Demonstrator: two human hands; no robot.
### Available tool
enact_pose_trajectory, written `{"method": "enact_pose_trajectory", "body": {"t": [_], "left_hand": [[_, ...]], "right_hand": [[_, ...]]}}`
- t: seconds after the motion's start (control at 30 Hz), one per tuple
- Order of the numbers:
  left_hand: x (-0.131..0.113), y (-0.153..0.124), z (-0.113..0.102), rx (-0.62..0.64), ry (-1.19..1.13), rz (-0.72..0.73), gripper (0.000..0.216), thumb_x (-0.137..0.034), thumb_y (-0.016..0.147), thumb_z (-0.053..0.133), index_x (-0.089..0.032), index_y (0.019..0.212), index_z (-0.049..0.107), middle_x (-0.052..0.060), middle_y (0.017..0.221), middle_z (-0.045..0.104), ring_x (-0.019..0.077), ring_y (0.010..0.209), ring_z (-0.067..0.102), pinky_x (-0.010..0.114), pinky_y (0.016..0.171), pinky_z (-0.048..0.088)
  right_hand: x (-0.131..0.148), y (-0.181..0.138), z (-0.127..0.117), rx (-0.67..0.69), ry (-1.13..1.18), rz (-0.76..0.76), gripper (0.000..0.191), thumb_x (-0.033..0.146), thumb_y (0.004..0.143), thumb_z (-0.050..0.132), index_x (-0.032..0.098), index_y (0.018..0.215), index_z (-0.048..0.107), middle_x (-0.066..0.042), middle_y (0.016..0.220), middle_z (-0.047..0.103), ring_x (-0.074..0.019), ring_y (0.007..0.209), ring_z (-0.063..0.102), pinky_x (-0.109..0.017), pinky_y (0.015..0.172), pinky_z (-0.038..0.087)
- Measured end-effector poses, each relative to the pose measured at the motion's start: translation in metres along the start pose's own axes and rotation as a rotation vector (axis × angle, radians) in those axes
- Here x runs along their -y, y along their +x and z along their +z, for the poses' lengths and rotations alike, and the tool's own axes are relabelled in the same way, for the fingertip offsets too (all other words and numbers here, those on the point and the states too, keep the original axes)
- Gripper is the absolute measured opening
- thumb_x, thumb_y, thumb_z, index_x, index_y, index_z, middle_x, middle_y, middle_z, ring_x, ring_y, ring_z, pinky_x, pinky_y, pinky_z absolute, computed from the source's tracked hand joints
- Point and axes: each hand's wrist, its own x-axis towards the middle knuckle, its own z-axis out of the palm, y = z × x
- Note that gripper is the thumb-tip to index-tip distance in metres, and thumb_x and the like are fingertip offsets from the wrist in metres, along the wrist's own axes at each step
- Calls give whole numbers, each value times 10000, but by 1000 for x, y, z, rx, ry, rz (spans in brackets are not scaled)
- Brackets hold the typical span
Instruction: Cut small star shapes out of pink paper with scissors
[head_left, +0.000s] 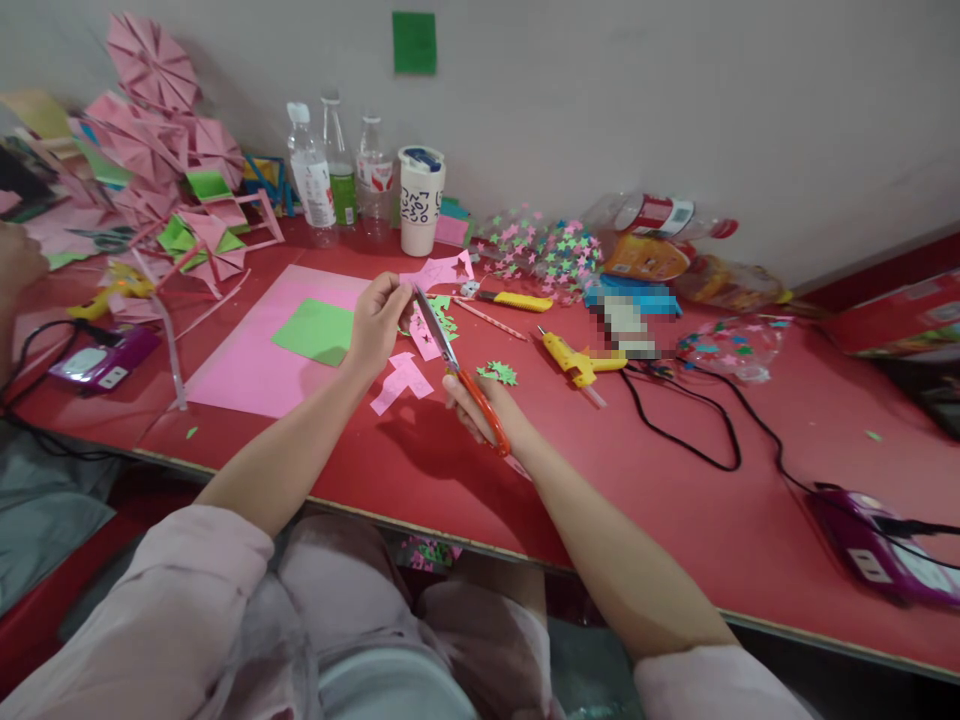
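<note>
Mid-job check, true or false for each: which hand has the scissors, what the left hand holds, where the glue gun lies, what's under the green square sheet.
1. The right hand holds the orange-handled scissors. True.
2. The left hand holds a green star. False: it pinches a pink paper piece.
3. The yellow glue gun lies on the red table. True.
4. The green square sheet lies on bare table. False: it lies on the large pink sheet.
</note>
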Motion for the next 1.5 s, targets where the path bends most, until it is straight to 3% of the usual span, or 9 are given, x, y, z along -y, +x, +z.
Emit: {"method": "enact_pose_trajectory", "body": {"t": [1.5], "left_hand": [[-4, 0, 0, -4, -27, -30, 265, -138, 829, 506, -186, 573, 458, -60, 463, 451, 29, 390, 399, 167, 408, 321]], "right_hand": [[5, 0, -1, -13, -29, 22, 508, 678, 787, 499, 210, 603, 426, 70, 367, 354, -75, 273, 325, -217, 325, 276]]}}
